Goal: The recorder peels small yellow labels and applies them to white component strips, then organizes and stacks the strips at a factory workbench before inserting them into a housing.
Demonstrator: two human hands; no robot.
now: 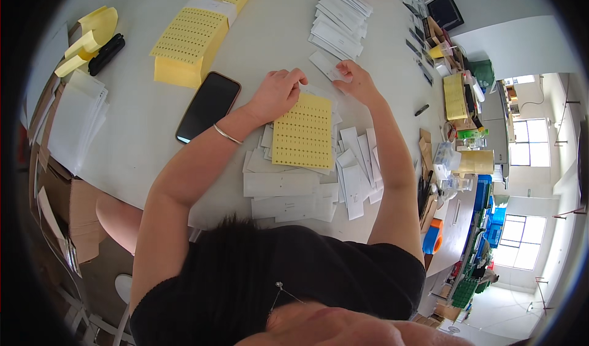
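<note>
A: Which step is in hand?
B: Handling a white paper slip (pixel 323 65), I'd judge; the right hand (pixel 356 82) is at its end, grip half curled, though whether it pinches I cannot tell; the next move calls for a sure hold on that end
A: And the left hand (pixel 277 95)?
B: Curled at the yellow perforated sheet's (pixel 302 136) far edge; whether that grip holds anything I cannot tell; the sheet lies on loose white slips (pixel 281 184), toward the desk's (pixel 138 122) near edge
A: Counts?
B: One smartphone (pixel 210 106), left of the sheet; one banded yellow stack (pixel 189 36), farther from the near edge; one sheet on top; the slips overlap too much to count
</note>
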